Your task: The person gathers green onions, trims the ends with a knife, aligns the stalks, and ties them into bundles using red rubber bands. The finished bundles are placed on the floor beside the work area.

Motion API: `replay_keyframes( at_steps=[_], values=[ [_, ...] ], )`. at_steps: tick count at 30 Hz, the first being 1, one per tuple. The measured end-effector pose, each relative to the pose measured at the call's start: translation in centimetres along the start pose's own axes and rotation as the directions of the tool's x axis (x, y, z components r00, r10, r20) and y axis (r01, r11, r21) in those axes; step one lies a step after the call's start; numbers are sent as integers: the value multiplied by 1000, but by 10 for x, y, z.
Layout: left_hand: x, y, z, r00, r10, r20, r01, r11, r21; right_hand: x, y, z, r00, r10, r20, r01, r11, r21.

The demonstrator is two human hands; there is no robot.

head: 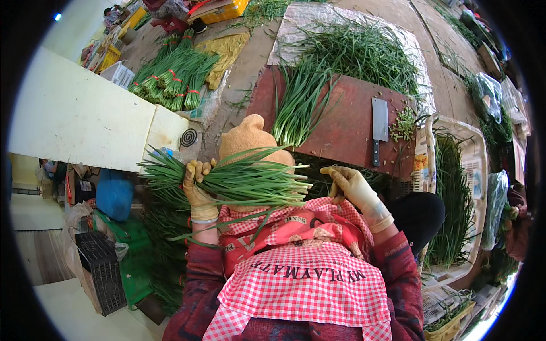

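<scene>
My left hand (pixel 198 189), in a thin glove, grips a bunch of long green garlic chives (pixel 251 181) around its leafy part. The bunch lies sideways above my lap, with its pale stem ends to the right. Just beyond those ends is my gloved right hand (pixel 354 187). Its index finger points left, the other fingers are bent, and I see nothing in it. A loose pile of chives (pixel 298 102) rests on a dark red board (pixel 341 132) ahead. On the board's right lies a cleaver (pixel 379 123) with a black handle, beside short stem trimmings (pixel 402 123).
Behind the board, more loose chives (pixel 362 51) cover a white woven sheet (pixel 294 25). Bundles tied in red (pixel 170 81) lie far left. A white plastic crate (pixel 477 170) with chives stands at my right. A low white wall (pixel 85 106) and black crate (pixel 102 273) are leftward.
</scene>
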State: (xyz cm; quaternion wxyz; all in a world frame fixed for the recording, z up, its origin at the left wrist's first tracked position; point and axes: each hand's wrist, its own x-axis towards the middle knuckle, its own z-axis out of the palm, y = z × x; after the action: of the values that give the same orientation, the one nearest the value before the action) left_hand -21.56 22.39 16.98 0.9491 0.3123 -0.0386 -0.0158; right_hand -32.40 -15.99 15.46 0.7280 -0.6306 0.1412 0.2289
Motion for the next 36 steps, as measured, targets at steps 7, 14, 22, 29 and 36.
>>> replay_keyframes(
  at_steps=[7,14,22,29,36],
  values=[
    [0,-4,3,999,-25,28,26,999,-25,4,-13,73,972,-232,48,224,834,-504],
    [-2,-7,1,997,-56,55,59,997,-55,-14,-10,7,988,-111,-107,104,992,-65],
    [-7,-6,17,998,-56,17,57,998,-18,-25,-41,80,914,-380,143,356,583,-730],
    [-6,-5,-7,998,-36,-58,35,999,-22,-20,-26,39,978,-208,18,206,948,-243],
    [-13,-11,5,927,-39,-374,66,996,61,-9,31,-10,794,-592,135,445,417,-793]
  ],
)
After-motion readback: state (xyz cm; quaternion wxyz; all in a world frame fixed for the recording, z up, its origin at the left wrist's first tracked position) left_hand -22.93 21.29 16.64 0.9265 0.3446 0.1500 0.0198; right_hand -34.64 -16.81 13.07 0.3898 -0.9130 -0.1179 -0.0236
